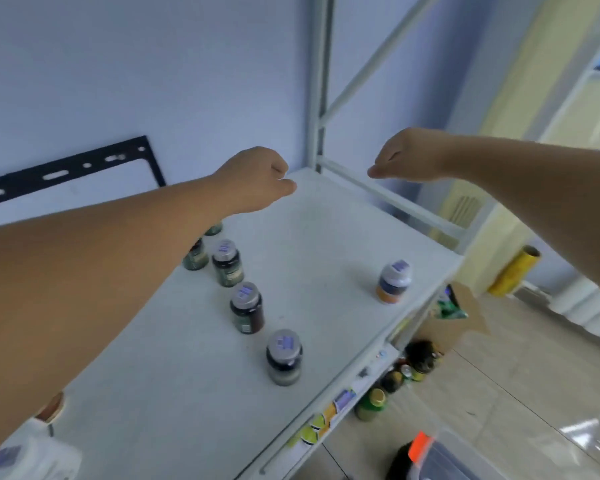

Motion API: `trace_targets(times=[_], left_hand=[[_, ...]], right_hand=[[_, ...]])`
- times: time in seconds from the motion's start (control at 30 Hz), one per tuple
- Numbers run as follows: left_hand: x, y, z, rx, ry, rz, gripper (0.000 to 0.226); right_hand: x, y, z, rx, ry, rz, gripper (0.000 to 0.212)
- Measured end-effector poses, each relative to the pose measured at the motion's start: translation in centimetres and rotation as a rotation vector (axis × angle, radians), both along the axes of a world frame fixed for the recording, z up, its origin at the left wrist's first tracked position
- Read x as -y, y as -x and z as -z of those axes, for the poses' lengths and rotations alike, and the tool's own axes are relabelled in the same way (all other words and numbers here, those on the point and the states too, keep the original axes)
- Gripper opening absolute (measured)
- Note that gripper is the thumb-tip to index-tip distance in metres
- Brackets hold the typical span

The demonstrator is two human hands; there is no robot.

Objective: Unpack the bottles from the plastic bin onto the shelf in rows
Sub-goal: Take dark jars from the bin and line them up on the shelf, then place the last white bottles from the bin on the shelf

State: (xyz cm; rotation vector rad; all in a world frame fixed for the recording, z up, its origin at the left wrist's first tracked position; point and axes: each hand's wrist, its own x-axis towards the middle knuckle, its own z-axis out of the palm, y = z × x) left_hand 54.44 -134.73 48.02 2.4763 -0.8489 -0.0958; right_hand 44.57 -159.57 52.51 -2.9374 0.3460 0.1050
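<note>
Arms reach in from the lower left and the right of the frame, over a white shelf [326,237] that fills the middle.

The left hand [257,178] hangs above the far end of the shelf, just left of centre. Its grip is closed: the fingers are curled into the palm, the thumb points right, and nothing shows inside it. The right hand [409,157] is level with it, right of centre and well apart from it. Its grip is also narrow, with the fingers curled under and one fingertip [373,173] poking toward the left. Nothing shows in it either.

A row of dark bottles [246,308] stands upright on the shelf, slanting from the lower middle up toward the left forearm. The two farthest are partly hidden under that arm. An orange bottle [394,282] stands alone near the shelf's right edge, well apart from the row.

The bin [458,459] sits on the floor in the lower right corner, clear-walled and blurred, with an orange tag [419,445] on it. More jars [371,405] stand below the shelf's front edge, and a cardboard box [465,317] is just beyond them. A yellow roll [515,271] leans at the right. A black bracket [66,171] is on the wall at the upper left. A blurred white object [32,455] lies in the lower left corner.
</note>
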Motion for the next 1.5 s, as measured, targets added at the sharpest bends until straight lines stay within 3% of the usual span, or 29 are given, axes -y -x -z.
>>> trace_targets(times=[0.07, 0.2, 0.33, 0.8, 1.0, 1.17, 1.3, 1.5], left_hand=[[2.8, 2.2, -0.5, 0.014, 0.007, 0.081, 0.020], [8.2, 6.7, -1.2, 0.029, -0.037, 0.200, 0.042], [14.2, 10.2, -1.7, 0.015, -0.075, 0.294, 0.030], [33.5, 24.0, 7.7, -0.103, -0.381, 0.644, 0.039], [37.7, 26.8, 17.2, -0.212, -0.557, 0.735, 0.036], [38.7, 28.7, 29.5, -0.410, -0.734, 0.762, 0.034], [38.6, 29.6, 39.9, -0.503, -0.867, 0.791, 0.035], [37.0, 31.5, 52.7, -0.592, -0.971, 0.854, 0.026]], right_hand=[[2.1, 3.3, -0.7, -0.030, 0.021, 0.034, 0.045], [6.4, 9.3, -1.8, -0.082, -0.015, 0.120, 0.042], [10.1, 14.8, -1.1, -0.161, -0.008, 0.173, 0.046], [25.2, 33.2, 11.0, -0.363, -0.126, 0.402, 0.042], [27.1, 37.6, 21.0, -0.447, -0.361, 0.510, 0.038], [26.4, 41.6, 32.8, -0.636, -0.521, 0.625, 0.041], [25.4, 43.2, 41.5, -0.669, -0.603, 0.692, 0.045], [21.2, 42.7, 54.0, -0.723, -0.703, 0.727, 0.033]])
